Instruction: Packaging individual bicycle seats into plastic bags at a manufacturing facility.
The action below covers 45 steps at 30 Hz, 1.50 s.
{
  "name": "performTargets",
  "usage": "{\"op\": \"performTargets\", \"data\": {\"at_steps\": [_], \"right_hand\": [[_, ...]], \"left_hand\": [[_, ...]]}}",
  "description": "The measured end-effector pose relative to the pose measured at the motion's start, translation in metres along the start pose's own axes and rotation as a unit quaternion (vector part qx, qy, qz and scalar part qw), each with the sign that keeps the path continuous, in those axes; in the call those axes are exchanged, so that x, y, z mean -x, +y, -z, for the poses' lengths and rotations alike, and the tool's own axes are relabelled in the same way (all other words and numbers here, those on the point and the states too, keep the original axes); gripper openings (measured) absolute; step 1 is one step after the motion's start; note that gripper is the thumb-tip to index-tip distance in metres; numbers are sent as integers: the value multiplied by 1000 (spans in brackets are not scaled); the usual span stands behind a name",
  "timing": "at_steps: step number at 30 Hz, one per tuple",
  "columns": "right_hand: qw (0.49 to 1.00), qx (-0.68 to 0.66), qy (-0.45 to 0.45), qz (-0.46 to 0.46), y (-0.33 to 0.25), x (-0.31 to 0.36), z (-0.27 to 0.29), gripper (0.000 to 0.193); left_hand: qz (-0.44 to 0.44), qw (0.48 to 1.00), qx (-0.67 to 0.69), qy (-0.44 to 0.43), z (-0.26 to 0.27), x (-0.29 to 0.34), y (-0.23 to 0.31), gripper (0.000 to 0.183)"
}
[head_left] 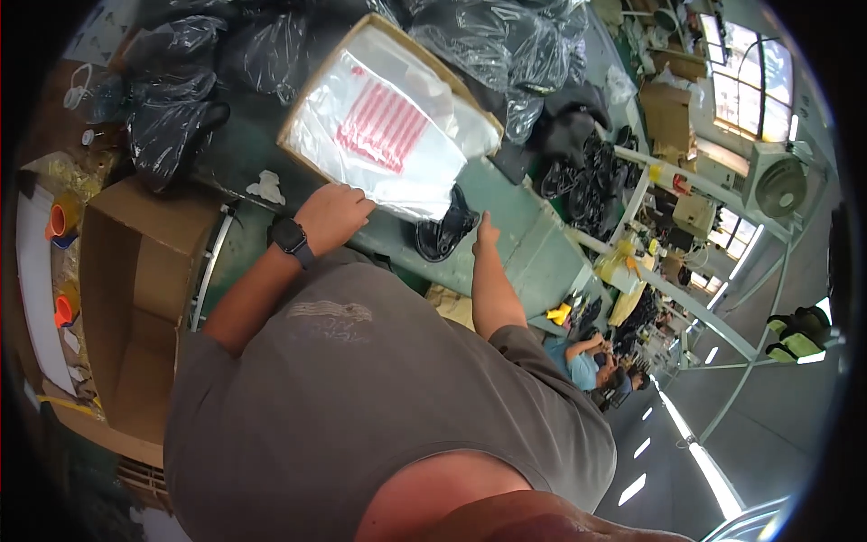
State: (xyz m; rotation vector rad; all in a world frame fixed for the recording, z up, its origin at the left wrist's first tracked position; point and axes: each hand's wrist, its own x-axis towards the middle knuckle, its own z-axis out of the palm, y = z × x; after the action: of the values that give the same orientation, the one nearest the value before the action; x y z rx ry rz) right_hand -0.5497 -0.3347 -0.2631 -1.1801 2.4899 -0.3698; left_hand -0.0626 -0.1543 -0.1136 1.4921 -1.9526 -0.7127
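An opened cardboard box (291, 126) sits tilted on the green worktable, lined with a white plastic bag (433, 167) that carries red print. My left hand (334, 215), with a dark watch on its wrist, is closed on the near edge of the bag. Under the bag's right corner lies a black shoe-like piece (440, 237), partly covered by the plastic. Right beside it is my right hand (487, 237), seen edge-on with one digit stretched upward. Its other fingers are mostly hidden, so whether they grip the black piece is unclear.
Black items in clear plastic (470, 41) crowd the table's far side. Another open cardboard box (135, 298) stands at my left, near orange-mouthed containers (61, 219). A crumpled white scrap (266, 187) lies on the green table (533, 239). People (591, 361) sit farther along, at right.
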Motion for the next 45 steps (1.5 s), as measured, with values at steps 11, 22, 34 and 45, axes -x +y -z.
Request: {"op": "performTargets", "data": {"at_steps": [11, 22, 34, 45], "right_hand": [[840, -240, -314, -373, 64, -80, -83, 62], [946, -217, -86, 223, 40, 63, 102, 113], [967, -24, -149, 206, 223, 125, 61, 120], [926, -239, -264, 128, 169, 42, 68, 115]], "left_hand": [[57, 997, -18, -48, -24, -13, 35, 20], [214, 974, -70, 21, -192, -161, 25, 35], [263, 960, 23, 98, -236, -150, -34, 38], [378, 637, 588, 326, -167, -135, 44, 9]]}}
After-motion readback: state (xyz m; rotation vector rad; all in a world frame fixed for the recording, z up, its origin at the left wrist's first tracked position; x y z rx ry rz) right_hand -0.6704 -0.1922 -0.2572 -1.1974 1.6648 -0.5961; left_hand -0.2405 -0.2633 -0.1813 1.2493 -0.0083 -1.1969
